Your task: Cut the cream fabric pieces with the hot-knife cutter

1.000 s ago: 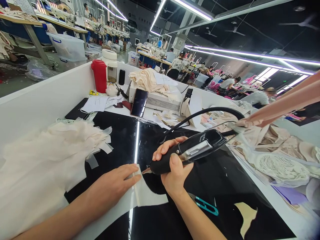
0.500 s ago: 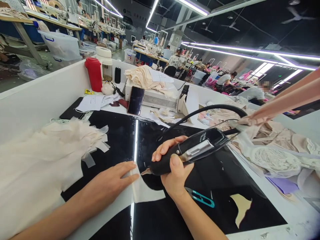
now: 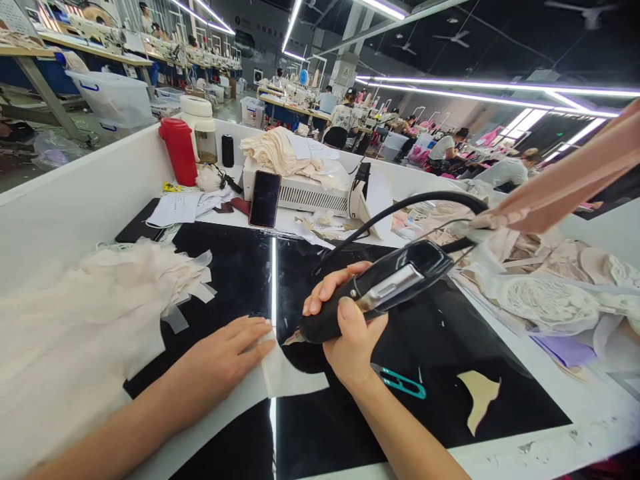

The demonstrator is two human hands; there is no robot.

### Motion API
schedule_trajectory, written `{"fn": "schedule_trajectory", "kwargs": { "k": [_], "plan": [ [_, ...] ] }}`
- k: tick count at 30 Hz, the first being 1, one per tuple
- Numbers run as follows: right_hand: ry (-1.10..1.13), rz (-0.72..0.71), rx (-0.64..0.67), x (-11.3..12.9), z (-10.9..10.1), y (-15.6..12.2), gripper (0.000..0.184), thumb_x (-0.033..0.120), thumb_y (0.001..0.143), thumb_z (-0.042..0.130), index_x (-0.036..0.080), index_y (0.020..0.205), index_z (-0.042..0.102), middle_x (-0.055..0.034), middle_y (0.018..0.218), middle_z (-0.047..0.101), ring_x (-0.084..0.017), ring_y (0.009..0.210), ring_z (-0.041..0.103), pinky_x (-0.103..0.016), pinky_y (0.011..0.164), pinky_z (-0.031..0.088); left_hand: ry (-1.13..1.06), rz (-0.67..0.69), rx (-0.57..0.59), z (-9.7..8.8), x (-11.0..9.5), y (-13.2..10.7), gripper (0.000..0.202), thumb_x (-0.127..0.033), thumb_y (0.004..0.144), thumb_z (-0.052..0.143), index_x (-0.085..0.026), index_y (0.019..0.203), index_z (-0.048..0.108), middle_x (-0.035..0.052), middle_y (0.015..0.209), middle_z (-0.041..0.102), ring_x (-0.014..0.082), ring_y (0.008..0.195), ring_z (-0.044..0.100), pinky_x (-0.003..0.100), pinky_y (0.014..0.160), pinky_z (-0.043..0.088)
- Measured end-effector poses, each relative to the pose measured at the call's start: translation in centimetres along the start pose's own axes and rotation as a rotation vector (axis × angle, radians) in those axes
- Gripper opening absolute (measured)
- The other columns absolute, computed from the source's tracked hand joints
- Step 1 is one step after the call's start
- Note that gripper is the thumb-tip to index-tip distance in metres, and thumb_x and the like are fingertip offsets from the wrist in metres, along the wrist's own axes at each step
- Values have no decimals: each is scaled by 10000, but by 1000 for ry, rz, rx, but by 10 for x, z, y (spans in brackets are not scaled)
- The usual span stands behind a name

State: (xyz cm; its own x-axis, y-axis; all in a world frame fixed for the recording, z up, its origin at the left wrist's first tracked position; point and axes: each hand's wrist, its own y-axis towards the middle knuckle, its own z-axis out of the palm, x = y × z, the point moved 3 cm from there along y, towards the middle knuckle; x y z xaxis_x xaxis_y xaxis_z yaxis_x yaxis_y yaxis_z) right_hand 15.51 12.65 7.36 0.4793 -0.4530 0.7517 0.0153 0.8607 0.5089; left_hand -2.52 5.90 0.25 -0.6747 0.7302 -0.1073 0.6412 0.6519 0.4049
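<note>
My left hand (image 3: 227, 360) lies flat, fingers stretched out, on a strip of white fabric (image 3: 293, 379) over the glossy black work surface (image 3: 340, 433). My right hand (image 3: 347, 327) is wrapped around a black corded handheld tool (image 3: 385, 290) with a silver lever along its side. The tool slants down to the left, and its thin pointed metal tip (image 3: 294, 339) is close to the fabric's curved edge, just right of my left fingertips. Whether the tip touches the fabric I cannot tell. Beside my right wrist lie teal thread snips (image 3: 403, 383), partly hidden.
Pale fabric pieces (image 3: 100, 313) are heaped at left. A phone (image 3: 265, 199), red tumbler (image 3: 179, 152) and vented box (image 3: 313, 197) stand behind. Lace garments (image 3: 545, 297) pile up at right. A beige scrap (image 3: 480, 400) lies front right. The tool's cable (image 3: 400, 200) arches behind it.
The camera view has shifted slightly. My left hand still lies on the fabric and my right hand keeps its grip on the tool, with the tip in nearly the same place.
</note>
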Motion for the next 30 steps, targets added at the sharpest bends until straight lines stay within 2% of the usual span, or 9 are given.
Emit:
{"fn": "schedule_trajectory", "kwargs": {
  "k": [3, 6, 10, 15, 25, 30],
  "plan": [
    [10, 14, 17, 2, -2, -1, 332, 363, 907, 765, 297, 1158, 558, 58, 819, 637, -119, 603, 625, -287, 566, 549, -38, 28, -18, -8, -10, 10, 430, 18, 973, 364, -128, 1276, 632, 113, 1203, 706, 240, 1164, 679, 390, 1026, 604],
    [25, 23, 20, 2, -3, -4, 337, 362, 909, 771, 298, 1161, 555, 63, 814, 637, -113, 608, 622, -283, 583, 546, -96, 24, 34, -10, -17, 15, 443, 57, 936, 356, -135, 1217, 639, 87, 1114, 708, 231, 1082, 702, 375, 961, 633],
    [4, 39, 25, -1, -2, -6, 373, 400, 905, 770, 301, 1168, 525, 61, 805, 634, -121, 591, 615, -294, 579, 547, -121, 8, 82, -8, -19, 13, 432, 58, 928, 391, -152, 1216, 635, 88, 1162, 701, 241, 1110, 697, 394, 969, 630],
    [3, 46, 43, -5, -1, -9, 411, 426, 898, 769, 302, 1180, 497, 58, 808, 634, -127, 582, 617, -310, 577, 559, -138, -4, 47, -8, -19, 8, 435, 37, 940, 421, -168, 1260, 633, 91, 1211, 697, 239, 1158, 690, 384, 1009, 612],
    [12, 64, 50, -4, -1, -12, 329, 348, 939, 735, 299, 1178, 514, 58, 820, 637, -114, 600, 613, -285, 585, 536, -91, 21, 53, -11, -21, 6, 359, -60, 1059, 368, -165, 1244, 657, 116, 1209, 680, 256, 1149, 677, 417, 996, 615],
    [26, 44, 33, 2, -5, -13, 355, 363, 912, 770, 301, 1173, 537, 57, 824, 634, -117, 611, 617, -290, 596, 547, -93, 18, 68, -8, -20, 3, 378, -65, 1067, 349, -192, 1265, 645, 107, 1248, 664, 243, 1158, 662, 447, 1054, 581]
  ]
}}
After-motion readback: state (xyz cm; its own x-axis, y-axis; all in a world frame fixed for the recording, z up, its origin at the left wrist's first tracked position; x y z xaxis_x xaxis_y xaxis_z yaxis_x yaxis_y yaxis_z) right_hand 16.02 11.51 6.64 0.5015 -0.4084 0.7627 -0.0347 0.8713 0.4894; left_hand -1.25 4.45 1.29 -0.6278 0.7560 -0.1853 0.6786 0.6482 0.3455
